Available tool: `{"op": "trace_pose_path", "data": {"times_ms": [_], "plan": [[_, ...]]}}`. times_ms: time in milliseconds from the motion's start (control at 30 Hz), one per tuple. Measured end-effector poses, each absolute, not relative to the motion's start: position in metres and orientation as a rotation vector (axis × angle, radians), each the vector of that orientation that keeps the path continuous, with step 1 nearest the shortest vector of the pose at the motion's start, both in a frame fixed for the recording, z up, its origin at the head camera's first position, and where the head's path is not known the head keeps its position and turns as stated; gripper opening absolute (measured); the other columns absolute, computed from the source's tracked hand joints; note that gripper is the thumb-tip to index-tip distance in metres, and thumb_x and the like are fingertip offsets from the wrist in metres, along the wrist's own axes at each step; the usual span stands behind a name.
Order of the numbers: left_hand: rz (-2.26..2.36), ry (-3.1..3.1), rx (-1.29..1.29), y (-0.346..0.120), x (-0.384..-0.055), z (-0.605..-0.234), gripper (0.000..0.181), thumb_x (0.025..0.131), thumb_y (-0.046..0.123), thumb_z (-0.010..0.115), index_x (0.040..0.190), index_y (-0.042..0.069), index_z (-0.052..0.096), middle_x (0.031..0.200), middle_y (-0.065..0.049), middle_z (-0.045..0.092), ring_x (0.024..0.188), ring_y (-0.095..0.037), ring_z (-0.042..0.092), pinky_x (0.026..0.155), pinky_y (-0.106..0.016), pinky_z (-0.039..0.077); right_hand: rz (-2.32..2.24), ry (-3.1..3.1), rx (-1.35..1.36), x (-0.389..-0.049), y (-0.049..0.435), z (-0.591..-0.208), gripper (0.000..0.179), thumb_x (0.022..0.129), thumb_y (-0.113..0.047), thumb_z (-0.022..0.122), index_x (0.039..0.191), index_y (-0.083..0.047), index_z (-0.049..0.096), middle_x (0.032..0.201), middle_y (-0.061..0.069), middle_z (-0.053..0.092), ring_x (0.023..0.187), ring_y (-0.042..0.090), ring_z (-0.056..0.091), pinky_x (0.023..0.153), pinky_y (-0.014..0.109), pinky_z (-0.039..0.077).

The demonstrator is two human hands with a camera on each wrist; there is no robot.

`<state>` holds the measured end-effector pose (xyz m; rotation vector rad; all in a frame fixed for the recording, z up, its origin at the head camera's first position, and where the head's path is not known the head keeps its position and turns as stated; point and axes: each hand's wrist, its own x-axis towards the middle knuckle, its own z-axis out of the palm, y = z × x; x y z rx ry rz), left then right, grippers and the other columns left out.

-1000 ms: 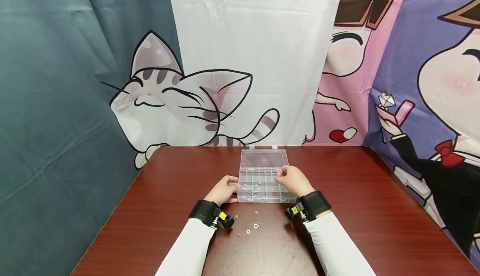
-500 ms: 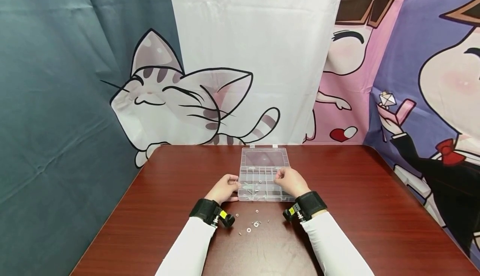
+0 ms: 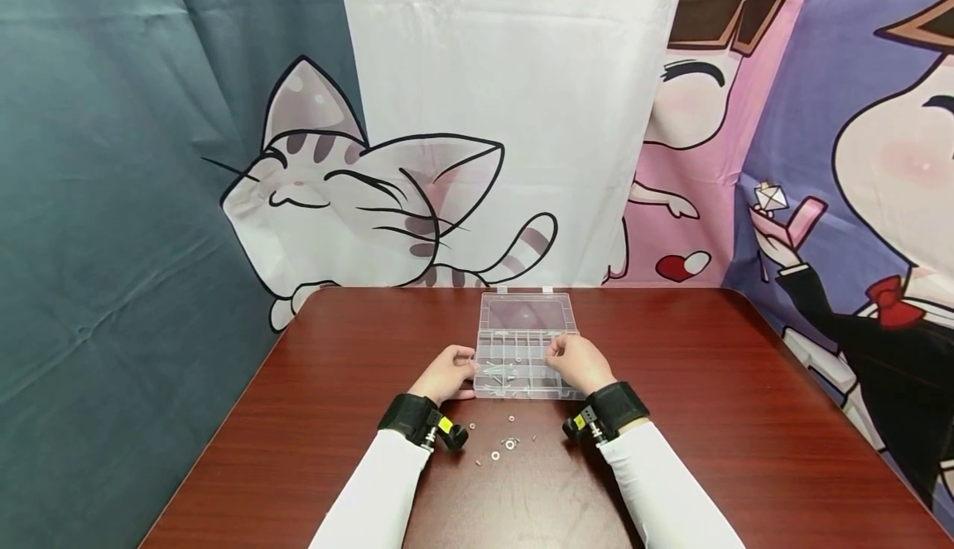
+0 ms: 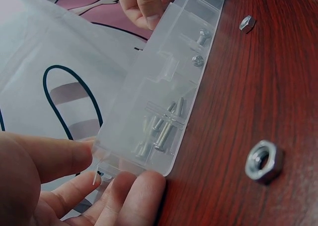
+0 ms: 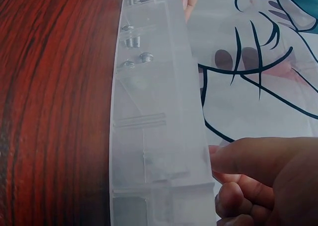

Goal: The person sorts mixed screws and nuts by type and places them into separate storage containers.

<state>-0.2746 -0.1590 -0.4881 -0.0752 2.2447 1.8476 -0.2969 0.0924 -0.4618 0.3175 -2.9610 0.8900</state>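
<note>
A clear plastic compartment box (image 3: 526, 314) lies on the table with its lid laid back. My left hand (image 3: 445, 373) holds the box's left side, its thumb and fingers around the near corner in the left wrist view. My right hand (image 3: 581, 363) is over the right-hand compartments with thumb and forefinger brought together. In the right wrist view its fingertips are partly hidden behind the box wall, and I cannot tell whether they pinch something small. Long screws (image 4: 169, 124) lie in the left compartments. Short screws (image 5: 132, 41) show through the box's near wall.
On the reddish-brown table (image 3: 358, 325), several small parts lie in front of the box, among them a washer (image 3: 495, 455), a hex nut (image 4: 263, 161) and another nut (image 4: 247, 23). A printed cloth (image 3: 514, 77) hangs behind the table's far edge.
My right hand has shifted slightly left over the compartments and then stayed still. The left hand keeps its hold on the box, and the loose parts lie as before.
</note>
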Motion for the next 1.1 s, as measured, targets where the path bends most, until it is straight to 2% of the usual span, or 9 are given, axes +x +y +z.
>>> {"op": "trace_pose_path", "data": {"times_ms": [433,767,1100], "plan": [[1.864,2.247,-0.064,-0.159,-0.278,-0.492,0.042,0.091,0.012,0.057,0.128,0.001,0.041,0.113,-0.017,0.052,0.090,-0.021,0.060,0.063,-0.034,0.057,0.928,-2.950,0.365,-0.293,0.091,-0.457,0.012,0.081,-0.021,0.066,0.071,-0.018,0.060,0.064,-0.004,0.053,0.058,0.013,0.046,0.053,0.026,0.036],[1.868,2.208,-0.033,-0.158,-0.264,-0.468,0.043,0.091,0.007,0.053,0.129,-0.006,0.037,0.116,-0.023,0.050,0.097,-0.036,0.059,0.069,-0.041,0.057,0.949,-2.937,0.610,-0.278,0.078,-0.439,0.012,0.081,-0.022,0.068,0.073,-0.019,0.060,0.064,-0.007,0.054,0.058,0.011,0.047,0.054,0.027,0.039],[1.878,2.239,-0.059,-0.159,-0.272,-0.488,0.041,0.091,0.011,0.055,0.128,-0.001,0.040,0.115,-0.019,0.052,0.092,-0.024,0.061,0.065,-0.036,0.057,0.736,-3.031,0.915,-0.252,0.055,-0.436,0.012,0.077,-0.022,0.069,0.068,-0.022,0.061,0.062,-0.010,0.054,0.057,0.010,0.047,0.053,0.027,0.040]]}}
